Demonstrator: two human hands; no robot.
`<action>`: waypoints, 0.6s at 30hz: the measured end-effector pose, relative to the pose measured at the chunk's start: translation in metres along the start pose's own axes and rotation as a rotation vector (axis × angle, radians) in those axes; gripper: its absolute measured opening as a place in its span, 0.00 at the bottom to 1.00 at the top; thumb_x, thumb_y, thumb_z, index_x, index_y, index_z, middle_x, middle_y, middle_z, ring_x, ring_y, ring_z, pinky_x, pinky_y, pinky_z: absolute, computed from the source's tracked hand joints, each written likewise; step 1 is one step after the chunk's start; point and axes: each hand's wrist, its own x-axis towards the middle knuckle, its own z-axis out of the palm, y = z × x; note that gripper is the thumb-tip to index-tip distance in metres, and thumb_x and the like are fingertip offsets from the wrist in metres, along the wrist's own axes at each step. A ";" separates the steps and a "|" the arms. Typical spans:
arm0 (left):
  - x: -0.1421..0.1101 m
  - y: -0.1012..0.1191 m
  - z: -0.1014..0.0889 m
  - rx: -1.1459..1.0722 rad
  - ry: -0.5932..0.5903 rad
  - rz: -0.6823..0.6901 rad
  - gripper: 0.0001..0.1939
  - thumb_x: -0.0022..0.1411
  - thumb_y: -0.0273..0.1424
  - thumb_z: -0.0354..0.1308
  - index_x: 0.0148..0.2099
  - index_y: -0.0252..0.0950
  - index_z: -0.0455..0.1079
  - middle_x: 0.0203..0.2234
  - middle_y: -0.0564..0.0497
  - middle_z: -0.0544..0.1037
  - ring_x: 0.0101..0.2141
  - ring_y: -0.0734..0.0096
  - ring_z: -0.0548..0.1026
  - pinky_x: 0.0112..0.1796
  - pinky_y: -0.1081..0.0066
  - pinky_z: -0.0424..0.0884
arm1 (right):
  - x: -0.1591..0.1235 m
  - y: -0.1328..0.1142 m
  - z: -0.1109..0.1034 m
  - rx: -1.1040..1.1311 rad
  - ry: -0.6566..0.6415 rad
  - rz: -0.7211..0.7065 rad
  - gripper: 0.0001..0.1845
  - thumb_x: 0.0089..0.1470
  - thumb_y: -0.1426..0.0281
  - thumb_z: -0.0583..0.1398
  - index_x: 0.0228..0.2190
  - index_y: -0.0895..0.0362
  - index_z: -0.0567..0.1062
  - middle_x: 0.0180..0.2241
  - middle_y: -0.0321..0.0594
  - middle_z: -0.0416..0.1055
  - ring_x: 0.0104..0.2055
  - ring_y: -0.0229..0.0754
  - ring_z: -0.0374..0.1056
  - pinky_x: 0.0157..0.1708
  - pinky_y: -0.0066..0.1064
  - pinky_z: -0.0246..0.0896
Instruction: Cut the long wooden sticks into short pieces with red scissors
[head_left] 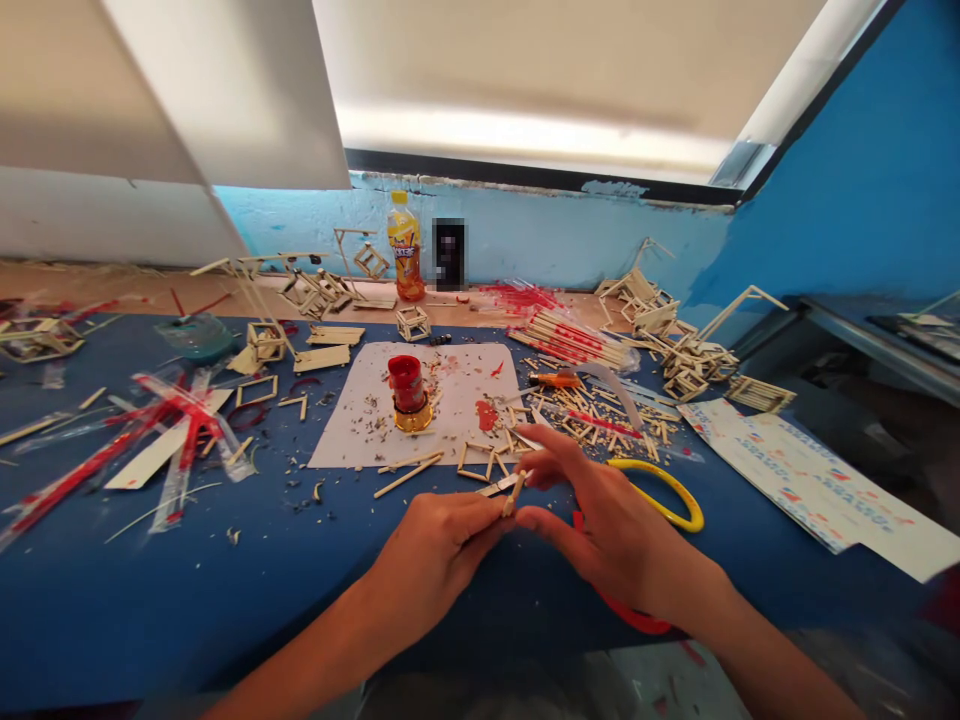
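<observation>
My left hand [442, 545] pinches a short wooden stick [514, 494] between thumb and finger. Just to its right, my right hand [611, 525] has its fingers apart, thumb and index near the stick's end. Scissors with a yellow handle loop [664, 495] and a red one lie on the blue table [247, 620], partly hidden under my right hand. Beyond the hands, small joined stick frames [480, 462] and loose sticks [409, 473] lie by the edge of a white sheet [352, 440]. A red glue pot [406, 380] stands tilted on a gold base on that sheet.
Cut sticks [607, 415] lie scattered at right, beside printed cardboard [810, 480]. Plastic wrappers [191, 420] cover the left side. Wooden stick models [645, 300] and a drink bottle [406, 250] stand at the back.
</observation>
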 end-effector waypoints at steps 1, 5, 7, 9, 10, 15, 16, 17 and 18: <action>-0.001 0.002 -0.001 -0.024 0.019 -0.017 0.16 0.74 0.34 0.54 0.35 0.35 0.77 0.26 0.52 0.74 0.28 0.73 0.68 0.34 0.73 0.63 | -0.006 0.001 -0.005 -0.125 0.009 0.070 0.28 0.67 0.62 0.59 0.63 0.54 0.60 0.48 0.47 0.79 0.47 0.50 0.79 0.45 0.42 0.75; -0.003 0.008 -0.012 -0.208 0.047 -0.117 0.15 0.72 0.39 0.58 0.38 0.34 0.79 0.32 0.48 0.80 0.33 0.69 0.75 0.37 0.73 0.70 | -0.039 0.023 -0.025 -0.568 0.035 0.272 0.31 0.65 0.52 0.58 0.58 0.61 0.67 0.46 0.57 0.79 0.43 0.62 0.79 0.39 0.54 0.76; -0.003 0.010 -0.018 -0.340 0.049 -0.168 0.15 0.70 0.40 0.60 0.39 0.34 0.80 0.35 0.47 0.82 0.35 0.67 0.78 0.38 0.73 0.74 | -0.057 0.037 -0.029 -0.636 0.010 0.267 0.38 0.62 0.50 0.60 0.63 0.62 0.63 0.50 0.59 0.78 0.46 0.64 0.79 0.41 0.54 0.77; -0.002 0.012 -0.020 -0.468 0.051 -0.204 0.14 0.69 0.41 0.62 0.41 0.34 0.81 0.35 0.47 0.83 0.36 0.67 0.80 0.38 0.72 0.77 | -0.071 0.047 -0.029 -0.625 -0.022 0.257 0.40 0.60 0.51 0.62 0.65 0.59 0.62 0.56 0.58 0.75 0.52 0.64 0.77 0.45 0.55 0.76; -0.001 0.013 -0.020 -0.525 0.052 -0.217 0.14 0.68 0.41 0.63 0.42 0.35 0.81 0.35 0.47 0.83 0.35 0.67 0.81 0.38 0.72 0.79 | -0.075 0.050 -0.028 -0.595 -0.040 0.269 0.39 0.60 0.51 0.63 0.64 0.58 0.63 0.58 0.57 0.73 0.55 0.64 0.75 0.48 0.55 0.76; 0.002 0.018 -0.015 -0.713 0.048 -0.238 0.12 0.66 0.39 0.67 0.43 0.35 0.81 0.33 0.48 0.84 0.34 0.69 0.83 0.37 0.72 0.81 | -0.074 0.048 -0.019 -0.399 -0.041 0.437 0.36 0.58 0.56 0.64 0.62 0.57 0.63 0.58 0.54 0.72 0.59 0.60 0.71 0.56 0.55 0.70; 0.001 0.019 -0.014 -0.732 0.048 -0.237 0.12 0.66 0.39 0.67 0.43 0.35 0.81 0.32 0.48 0.84 0.33 0.69 0.83 0.37 0.73 0.81 | -0.072 0.047 -0.019 -0.361 -0.025 0.489 0.36 0.56 0.58 0.65 0.61 0.57 0.63 0.54 0.54 0.73 0.56 0.59 0.73 0.55 0.54 0.70; 0.001 0.020 -0.014 -0.750 0.048 -0.237 0.11 0.66 0.38 0.67 0.43 0.35 0.81 0.32 0.49 0.84 0.33 0.70 0.83 0.37 0.73 0.81 | -0.070 0.045 -0.018 -0.322 -0.008 0.544 0.36 0.54 0.59 0.65 0.60 0.57 0.62 0.51 0.52 0.75 0.53 0.58 0.75 0.52 0.53 0.72; 0.000 0.022 -0.014 -0.774 0.051 -0.236 0.11 0.67 0.38 0.67 0.43 0.35 0.81 0.32 0.49 0.84 0.33 0.70 0.83 0.37 0.74 0.81 | -0.069 0.044 -0.019 -0.280 0.010 0.594 0.36 0.53 0.61 0.66 0.59 0.56 0.62 0.47 0.50 0.75 0.49 0.57 0.76 0.49 0.51 0.73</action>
